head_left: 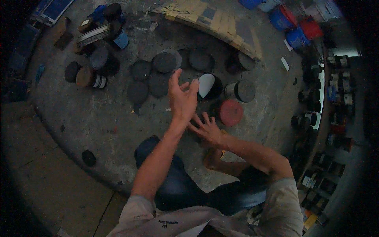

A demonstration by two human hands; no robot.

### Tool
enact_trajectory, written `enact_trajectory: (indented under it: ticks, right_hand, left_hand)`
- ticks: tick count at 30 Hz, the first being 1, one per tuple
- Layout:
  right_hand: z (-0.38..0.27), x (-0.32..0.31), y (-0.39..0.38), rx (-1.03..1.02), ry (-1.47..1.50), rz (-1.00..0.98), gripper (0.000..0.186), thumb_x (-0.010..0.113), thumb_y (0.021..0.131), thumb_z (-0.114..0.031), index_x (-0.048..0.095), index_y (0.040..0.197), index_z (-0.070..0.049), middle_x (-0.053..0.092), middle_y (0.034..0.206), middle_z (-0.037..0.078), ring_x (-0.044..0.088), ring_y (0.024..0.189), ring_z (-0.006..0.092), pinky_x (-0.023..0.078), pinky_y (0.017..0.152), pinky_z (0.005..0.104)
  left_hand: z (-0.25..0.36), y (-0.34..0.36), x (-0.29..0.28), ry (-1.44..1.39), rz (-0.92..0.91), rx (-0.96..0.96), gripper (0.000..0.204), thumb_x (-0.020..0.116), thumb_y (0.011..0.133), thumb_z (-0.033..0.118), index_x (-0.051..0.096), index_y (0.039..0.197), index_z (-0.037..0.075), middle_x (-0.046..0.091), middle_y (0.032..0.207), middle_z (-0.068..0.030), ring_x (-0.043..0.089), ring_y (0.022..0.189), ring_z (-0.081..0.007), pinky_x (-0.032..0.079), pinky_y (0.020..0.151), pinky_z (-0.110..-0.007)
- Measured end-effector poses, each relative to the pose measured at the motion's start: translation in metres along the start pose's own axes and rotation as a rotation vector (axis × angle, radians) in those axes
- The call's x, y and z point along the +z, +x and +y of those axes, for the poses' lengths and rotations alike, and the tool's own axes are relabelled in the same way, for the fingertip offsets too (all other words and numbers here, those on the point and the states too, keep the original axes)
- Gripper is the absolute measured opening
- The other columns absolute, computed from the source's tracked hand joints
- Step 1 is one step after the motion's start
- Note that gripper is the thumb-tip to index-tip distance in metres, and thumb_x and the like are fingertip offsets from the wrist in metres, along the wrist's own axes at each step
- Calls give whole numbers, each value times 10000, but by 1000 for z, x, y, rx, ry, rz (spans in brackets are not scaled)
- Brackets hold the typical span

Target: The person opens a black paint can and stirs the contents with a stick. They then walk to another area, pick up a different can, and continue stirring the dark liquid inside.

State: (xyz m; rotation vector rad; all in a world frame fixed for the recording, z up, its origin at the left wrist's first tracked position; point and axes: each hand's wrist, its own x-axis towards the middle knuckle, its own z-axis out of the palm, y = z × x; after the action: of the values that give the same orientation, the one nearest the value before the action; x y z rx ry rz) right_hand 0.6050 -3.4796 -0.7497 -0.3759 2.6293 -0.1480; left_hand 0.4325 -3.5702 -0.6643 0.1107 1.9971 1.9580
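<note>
My left hand is held out over the floor with its fingers apart and nothing visible between them. Just right of its fingertips is a round black container with a white, half-moon-shaped surface showing at it; whether they touch I cannot tell. Lower and to the right, my right hand has its fingers spread, close to the left wrist, and it holds nothing that I can see. A red round lid lies beside it, and a dark-lidded tub lies beyond that.
Several dark round lids lie left of and beyond my left hand. Tubs and cans cluster at the far left. A yellowish slatted pallet lies at the back. Shelves with dark containers line the right; blue buckets stand farther back.
</note>
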Motion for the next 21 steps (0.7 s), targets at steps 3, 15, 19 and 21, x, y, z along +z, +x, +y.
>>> enact_trajectory:
  ticks: [3, 15, 19, 21]
  right_hand:
    - [2, -17, -5, 52, -24, -36, 966, 738, 788, -165, 216, 1591, -291, 241, 1594, 202, 338, 1345, 564, 441, 903, 706]
    - [1, -4, 5, 74, -22, 93, 982, 753, 784, -183, 210, 1597, -270, 236, 1614, 179, 318, 1377, 538, 391, 974, 722]
    - [3, -23, -4, -88, -33, 343, 834, 692, 842, -175, 288, 1569, -241, 306, 1586, 171, 332, 1408, 473, 359, 1034, 703]
    - [11, -42, -17, -252, 100, 295, 779, 709, 836, -205, 367, 1537, -215, 382, 1544, 184, 382, 1392, 427, 361, 1062, 660]
  left_hand:
    - [1, 1, 1, -3, -12, 19, 671, 713, 909, 241, 420, 1449, -30, 423, 1452, -216, 601, 1139, -282, 578, 849, -362]
    - [-1, 2, 1, 29, 19, -7, 647, 728, 911, 221, 445, 1441, -17, 480, 1449, -197, 651, 1049, -237, 542, 900, -359]
    - [8, -1, -1, 45, 34, 7, 637, 703, 919, 204, 426, 1445, -25, 475, 1432, -185, 625, 1075, -233, 565, 833, -339]
    - [16, -6, 0, 26, 38, 17, 640, 705, 922, 204, 422, 1449, -22, 485, 1425, -185, 633, 1051, -222, 560, 832, -333]
